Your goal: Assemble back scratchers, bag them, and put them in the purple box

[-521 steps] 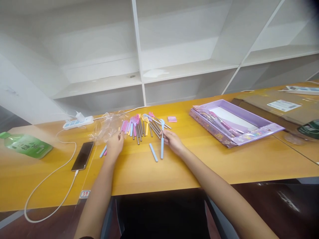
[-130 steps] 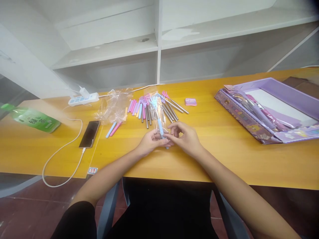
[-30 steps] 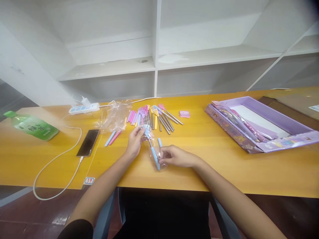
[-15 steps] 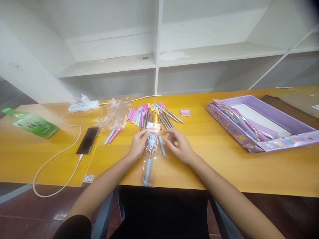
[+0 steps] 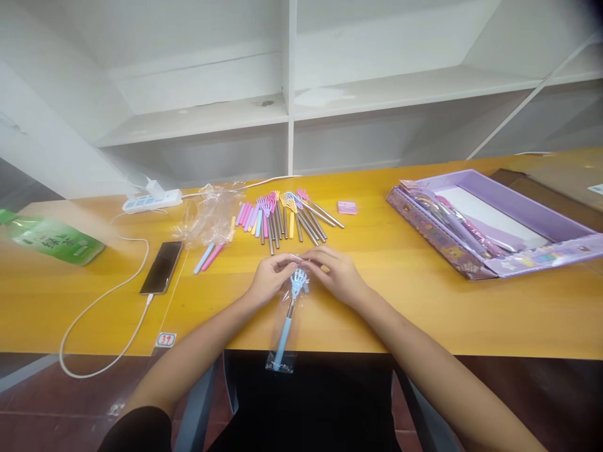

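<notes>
A blue back scratcher with a hand-shaped head lies inside a clear plastic bag, its lower end reaching past the table's front edge. My left hand pinches the top of the bag from the left. On the right side of the same top edge, my right hand is closed with fingertips bent inward. Between the hands, the bag's header is mostly covered by fingers. Partly hidden behind the scratcher head is a loose blue handle sleeve.
Beyond my hands lie several metal scratcher rods with coloured heads, and coloured sleeves. Pink cards sit right of them. A purple box holds bagged scratchers. Left are crumpled plastic, a phone, a power strip and a bottle.
My right hand has come left onto the bag's top, meeting the left hand. The bagged scratcher has shifted slightly toward me, and the header is now covered by fingers.
</notes>
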The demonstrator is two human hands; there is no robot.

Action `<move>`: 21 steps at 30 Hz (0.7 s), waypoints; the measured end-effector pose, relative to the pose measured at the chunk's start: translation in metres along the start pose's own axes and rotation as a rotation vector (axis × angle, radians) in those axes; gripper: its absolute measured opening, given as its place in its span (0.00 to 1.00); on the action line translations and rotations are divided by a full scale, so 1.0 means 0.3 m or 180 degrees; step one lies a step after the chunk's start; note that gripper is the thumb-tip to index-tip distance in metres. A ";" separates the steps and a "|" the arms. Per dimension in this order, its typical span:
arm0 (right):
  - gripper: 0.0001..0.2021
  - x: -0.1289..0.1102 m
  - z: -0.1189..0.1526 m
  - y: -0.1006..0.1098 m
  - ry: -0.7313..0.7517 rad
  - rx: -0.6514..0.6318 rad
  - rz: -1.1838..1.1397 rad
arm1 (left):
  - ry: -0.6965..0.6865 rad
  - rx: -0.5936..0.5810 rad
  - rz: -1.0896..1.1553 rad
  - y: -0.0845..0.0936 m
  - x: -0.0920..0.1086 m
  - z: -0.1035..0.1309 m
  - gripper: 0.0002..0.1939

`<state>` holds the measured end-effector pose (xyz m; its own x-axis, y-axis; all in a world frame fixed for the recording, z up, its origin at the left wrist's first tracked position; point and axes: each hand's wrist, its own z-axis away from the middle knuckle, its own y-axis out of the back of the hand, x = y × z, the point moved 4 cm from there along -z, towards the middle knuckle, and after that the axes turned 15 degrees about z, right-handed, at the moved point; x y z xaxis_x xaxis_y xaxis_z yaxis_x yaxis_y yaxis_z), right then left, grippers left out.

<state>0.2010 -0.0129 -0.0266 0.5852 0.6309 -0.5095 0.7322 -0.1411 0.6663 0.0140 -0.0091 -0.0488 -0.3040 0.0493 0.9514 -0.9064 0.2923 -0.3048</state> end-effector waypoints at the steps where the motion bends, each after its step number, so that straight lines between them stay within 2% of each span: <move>1: 0.11 0.001 0.000 0.001 0.0003 -0.0022 -0.0025 | 0.0006 -0.0047 -0.0049 -0.001 0.002 -0.001 0.16; 6: 0.13 0.007 0.005 -0.001 0.0046 -0.0198 -0.0053 | 0.0141 -0.0341 -0.0273 -0.011 -0.001 0.003 0.17; 13: 0.09 -0.003 0.017 -0.012 0.0259 -0.0280 0.0164 | -0.0080 -0.0301 -0.1143 0.003 0.005 0.011 0.22; 17: 0.09 0.001 0.022 -0.016 0.0296 -0.0350 0.0290 | -0.0030 -0.0338 -0.1358 0.010 -0.001 0.007 0.26; 21: 0.08 0.005 0.021 -0.020 0.0182 -0.0380 0.0439 | 0.0003 -0.0437 -0.1510 0.013 0.010 -0.002 0.24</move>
<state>0.1996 -0.0160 -0.0350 0.6539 0.6546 -0.3794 0.5980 -0.1399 0.7892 0.0096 -0.0073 -0.0469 0.1331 -0.1189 0.9839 -0.8979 0.4058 0.1705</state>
